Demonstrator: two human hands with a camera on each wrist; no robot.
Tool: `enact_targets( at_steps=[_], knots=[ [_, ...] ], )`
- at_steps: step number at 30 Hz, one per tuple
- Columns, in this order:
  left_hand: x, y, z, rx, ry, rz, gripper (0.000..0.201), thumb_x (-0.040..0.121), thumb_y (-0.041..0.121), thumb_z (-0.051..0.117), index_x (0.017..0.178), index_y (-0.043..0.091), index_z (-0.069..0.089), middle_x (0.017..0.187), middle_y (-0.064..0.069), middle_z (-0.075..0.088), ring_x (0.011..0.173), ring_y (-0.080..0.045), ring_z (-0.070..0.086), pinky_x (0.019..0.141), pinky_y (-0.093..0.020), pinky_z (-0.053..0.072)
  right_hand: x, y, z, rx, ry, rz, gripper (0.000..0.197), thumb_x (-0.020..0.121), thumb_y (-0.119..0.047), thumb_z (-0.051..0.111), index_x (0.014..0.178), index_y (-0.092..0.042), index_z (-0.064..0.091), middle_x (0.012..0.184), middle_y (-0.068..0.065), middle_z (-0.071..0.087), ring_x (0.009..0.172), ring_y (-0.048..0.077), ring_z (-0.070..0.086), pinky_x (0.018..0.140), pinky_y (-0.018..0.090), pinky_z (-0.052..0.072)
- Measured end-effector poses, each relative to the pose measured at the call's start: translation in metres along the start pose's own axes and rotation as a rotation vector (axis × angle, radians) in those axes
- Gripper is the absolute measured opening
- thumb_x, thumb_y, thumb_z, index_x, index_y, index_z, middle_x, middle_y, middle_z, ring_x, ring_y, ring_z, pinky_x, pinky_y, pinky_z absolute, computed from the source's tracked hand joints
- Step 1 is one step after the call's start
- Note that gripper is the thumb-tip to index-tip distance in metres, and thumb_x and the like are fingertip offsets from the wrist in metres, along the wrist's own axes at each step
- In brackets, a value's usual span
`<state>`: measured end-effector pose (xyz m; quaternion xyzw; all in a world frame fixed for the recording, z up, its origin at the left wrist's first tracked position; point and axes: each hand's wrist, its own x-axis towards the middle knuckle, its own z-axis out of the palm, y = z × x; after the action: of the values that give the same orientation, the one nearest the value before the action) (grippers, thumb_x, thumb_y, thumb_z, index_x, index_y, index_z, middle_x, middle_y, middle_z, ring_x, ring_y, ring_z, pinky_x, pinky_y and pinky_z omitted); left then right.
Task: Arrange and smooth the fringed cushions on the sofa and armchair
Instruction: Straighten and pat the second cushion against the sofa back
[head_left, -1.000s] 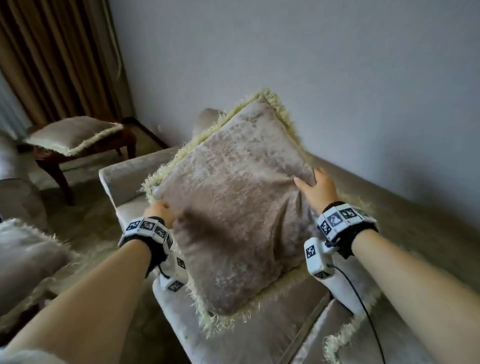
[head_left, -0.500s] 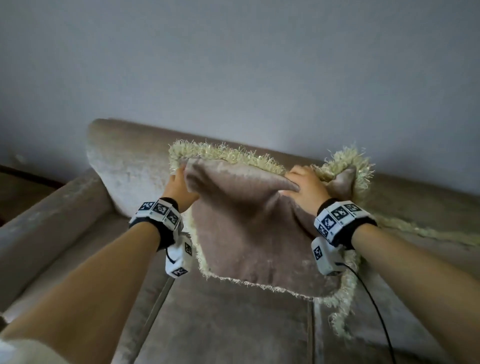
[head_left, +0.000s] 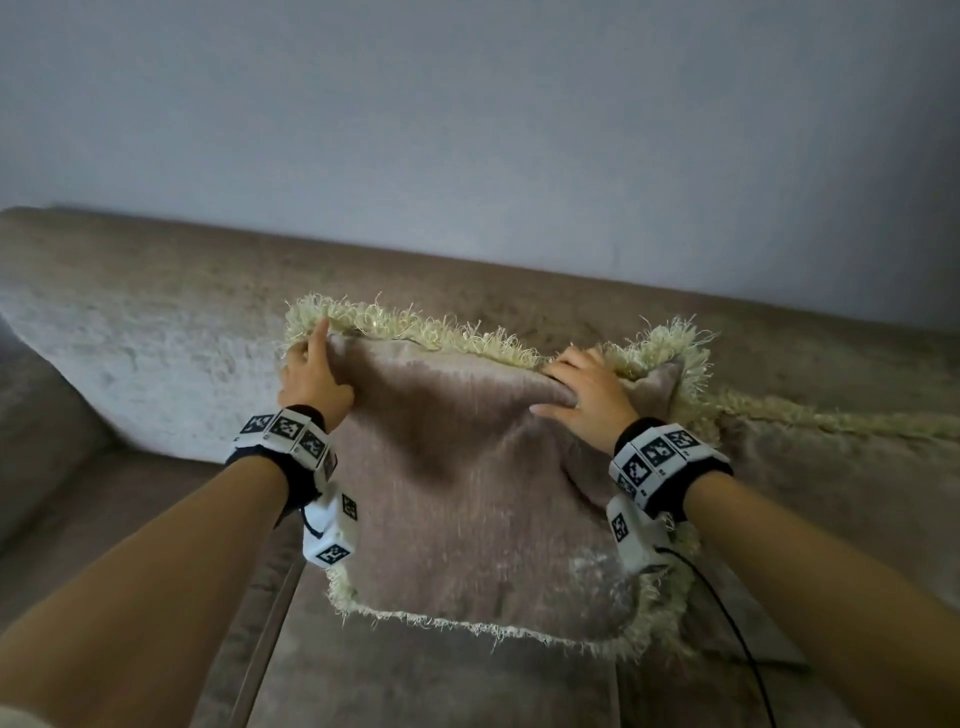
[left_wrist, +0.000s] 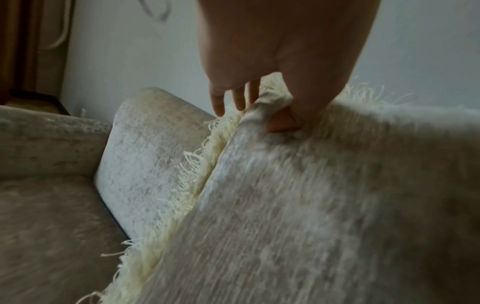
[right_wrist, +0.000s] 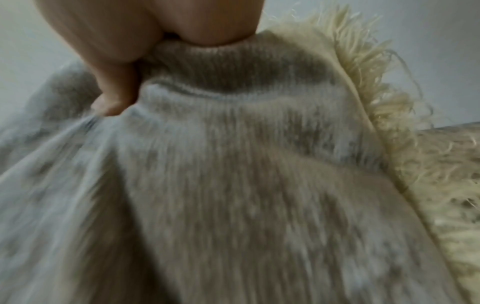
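Item: fringed cushion (head_left: 483, 499), taupe chenille face with pale yellow-cream fringe (head_left: 415, 332) on all visible edges. Position: standing on the seat of the sofa (head_left: 156, 364), leaning back against the backrest, roughly mid-frame in the head view. Upper edge sags between the two grips; the face creases inward from both upper corners.

Left hand (head_left: 311, 379): at the cushion's upper left corner. The left wrist view shows the thumb (left_wrist: 283, 121) pressed on the front face and the fingers (left_wrist: 218, 102) reaching behind the fringe, so the corner is pinched between them. In the head view the index finger points up along the fringe.

Right hand (head_left: 587, 400): near the upper right corner, fingers curled over the top edge, thumb on the front face. The right wrist view shows the fabric bunched under the thumb (right_wrist: 114, 90), clamped firmly; that view is motion-blurred.

Second fringed cushion (head_left: 831, 467): lying to the right, just beside the first, its fringed edge running off towards the frame's right side; the two fringes meet at the first cushion's right side.

Sofa: beige-brown chenille, backrest against a plain grey-white wall (head_left: 467, 130); armrest (left_wrist: 46, 139) visible at left in the left wrist view, seat seam below the cushion.

Fittings: marker-printed wristbands and white camera units on both wrists; a black cable (head_left: 727, 613) trails from the right unit across the seat.
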<state>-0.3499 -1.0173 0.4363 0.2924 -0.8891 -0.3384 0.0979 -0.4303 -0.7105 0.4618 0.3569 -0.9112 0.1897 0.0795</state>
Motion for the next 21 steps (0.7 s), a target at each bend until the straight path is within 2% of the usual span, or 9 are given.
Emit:
enact_targets(
  at_steps=[3,6,8,10,14,16,18,19,21],
  knots=[
    [0.021,-0.025,0.037,0.044,-0.058,-0.075,0.072,0.087,0.013,0.051,0.148,0.021,0.014,0.153,-0.012,0.016,0.134,-0.037,0.031,0.107,-0.049,0.035,0.015,0.031,0.038,-0.090,-0.037,0.239,0.036,0.087,-0.038,0.058,0.119,-0.021,0.056,0.124,0.005,0.050,0.116,0.026,0.040,0.099,0.040,0.031],
    [0.032,-0.053,0.077,0.036,-0.142,-0.178,0.077,0.090,0.019,0.057,0.149,0.017,0.009,0.152,-0.017,0.018,0.134,-0.040,0.030,0.108,-0.053,0.032,0.012,0.066,0.081,-0.161,-0.074,0.580,0.059,0.085,-0.041,0.060,0.137,-0.022,0.039,0.145,0.010,0.033,0.134,0.031,0.027,0.109,0.048,0.025],
    [0.037,-0.070,0.096,0.034,-0.183,-0.214,0.075,0.091,0.024,0.056,0.149,0.014,0.010,0.152,-0.018,0.018,0.136,-0.040,0.028,0.109,-0.052,0.030,-0.003,0.087,0.106,-0.093,-0.068,0.760,0.069,0.083,-0.042,0.063,0.141,-0.019,0.033,0.149,0.014,0.026,0.137,0.035,0.023,0.109,0.052,0.025],
    [0.047,-0.081,0.110,0.026,-0.195,-0.245,0.072,0.092,0.029,0.054,0.148,0.013,0.012,0.152,-0.018,0.019,0.137,-0.039,0.026,0.110,-0.051,0.029,-0.020,0.110,0.125,0.022,-0.028,0.907,0.074,0.083,-0.040,0.063,0.143,-0.017,0.027,0.149,0.017,0.024,0.135,0.039,0.026,0.105,0.055,0.031],
    [0.068,-0.093,0.134,-0.036,-0.179,-0.295,0.070,0.093,0.039,0.050,0.147,0.012,0.016,0.151,-0.019,0.021,0.136,-0.039,0.028,0.110,-0.051,0.028,-0.043,0.149,0.153,0.267,-0.061,1.160,0.084,0.081,-0.052,0.062,0.143,-0.012,0.024,0.148,0.016,0.027,0.134,0.038,0.030,0.104,0.052,0.034],
    [0.075,-0.093,0.147,-0.081,-0.165,-0.295,0.072,0.092,0.043,0.049,0.147,0.013,0.016,0.152,-0.018,0.021,0.137,-0.038,0.027,0.111,-0.051,0.027,-0.046,0.156,0.166,0.334,-0.051,1.150,0.082,0.082,-0.050,0.061,0.144,-0.011,0.024,0.149,0.016,0.027,0.135,0.037,0.030,0.107,0.051,0.033],
    [0.079,-0.090,0.157,-0.089,-0.092,-0.245,0.072,0.092,0.043,0.049,0.148,0.013,0.016,0.152,-0.018,0.020,0.138,-0.037,0.025,0.112,-0.050,0.026,-0.042,0.151,0.175,0.266,0.044,1.014,0.079,0.083,-0.043,0.061,0.145,-0.010,0.024,0.149,0.017,0.027,0.137,0.036,0.027,0.110,0.050,0.029],
    [0.079,-0.087,0.162,-0.075,-0.044,-0.187,0.072,0.092,0.042,0.050,0.148,0.013,0.016,0.152,-0.017,0.019,0.139,-0.036,0.024,0.112,-0.050,0.025,-0.038,0.144,0.178,0.192,0.099,0.920,0.076,0.085,-0.040,0.060,0.145,-0.009,0.025,0.150,0.017,0.026,0.138,0.035,0.025,0.112,0.050,0.027],
    [0.078,-0.075,0.169,0.005,0.047,0.023,0.071,0.092,0.043,0.049,0.148,0.013,0.017,0.154,-0.016,0.016,0.142,-0.033,0.017,0.115,-0.048,0.020,-0.021,0.123,0.176,0.041,0.179,0.683,0.072,0.088,-0.043,0.055,0.144,-0.008,0.025,0.152,0.016,0.021,0.140,0.032,0.019,0.115,0.050,0.021]
  ],
)
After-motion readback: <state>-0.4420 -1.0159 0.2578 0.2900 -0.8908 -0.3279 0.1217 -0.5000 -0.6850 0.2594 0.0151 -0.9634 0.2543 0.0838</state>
